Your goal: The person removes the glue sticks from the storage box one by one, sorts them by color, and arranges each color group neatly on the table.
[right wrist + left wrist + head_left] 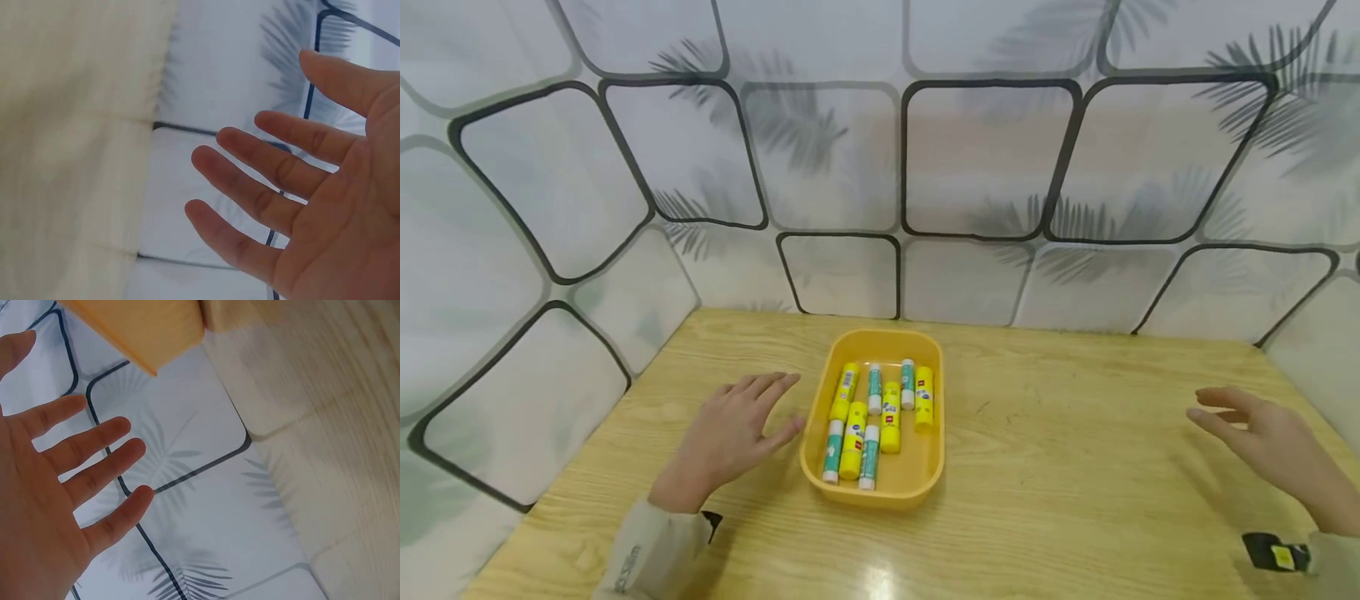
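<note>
Tray (908, 467): on the worktop (1060, 467).
Glue sticks (891, 423): lying in the tray, yellow or teal-and-white.
Left hand (727, 433): fingers spread, just beside the tray.
Right hand (1276, 442): fingers spread, well apart from it.

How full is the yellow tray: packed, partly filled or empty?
Partly filled: the head view shows yellow tubes and teal-and-white tubes lying in the tray, its floor bare at the near right.

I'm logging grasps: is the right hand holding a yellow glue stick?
No, the right hand is empty and away from the yellow oblong plastic tray.
</note>
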The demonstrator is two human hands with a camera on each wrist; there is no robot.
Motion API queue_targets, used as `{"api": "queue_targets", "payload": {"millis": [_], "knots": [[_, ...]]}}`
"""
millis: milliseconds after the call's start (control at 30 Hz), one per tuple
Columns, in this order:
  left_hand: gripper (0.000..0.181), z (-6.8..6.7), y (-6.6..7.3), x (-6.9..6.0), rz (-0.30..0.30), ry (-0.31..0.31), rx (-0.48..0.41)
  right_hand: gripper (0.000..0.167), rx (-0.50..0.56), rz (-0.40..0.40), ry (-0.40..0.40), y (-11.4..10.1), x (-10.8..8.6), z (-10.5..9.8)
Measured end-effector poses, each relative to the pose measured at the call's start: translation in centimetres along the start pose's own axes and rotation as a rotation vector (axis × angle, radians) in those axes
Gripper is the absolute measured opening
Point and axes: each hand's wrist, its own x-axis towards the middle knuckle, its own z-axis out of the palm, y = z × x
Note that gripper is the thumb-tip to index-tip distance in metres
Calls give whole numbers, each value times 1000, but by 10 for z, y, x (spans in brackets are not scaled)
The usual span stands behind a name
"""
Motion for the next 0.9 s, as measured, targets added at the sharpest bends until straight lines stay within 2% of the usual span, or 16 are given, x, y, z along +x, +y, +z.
{"api": "queue_targets", "payload": {"millis": [67, 167, 267, 467, 667, 900], "knots": [[60, 0, 2, -2, 4, -20, -11, 48, 15, -21, 49, -9, 8, 0], [62, 0, 5, -3, -15, -60, -42, 46, 58, -12, 61, -23, 16, 1], [62, 2, 7, -3, -31, -80, -66, 44, 138, 13, 39, -34, 23, 1], [62, 7, 7, 1, -27, -72, -70, 43, 362, 39, -34, -55, 42, 1], [61, 13, 10, 11, -27, -91, -62, 48, 438, 59, -90, -75, 62, -1], [59, 16, 11, 15, 27, -113, -82, 46, 596, 70, -133, -97, 80, 1]]}}
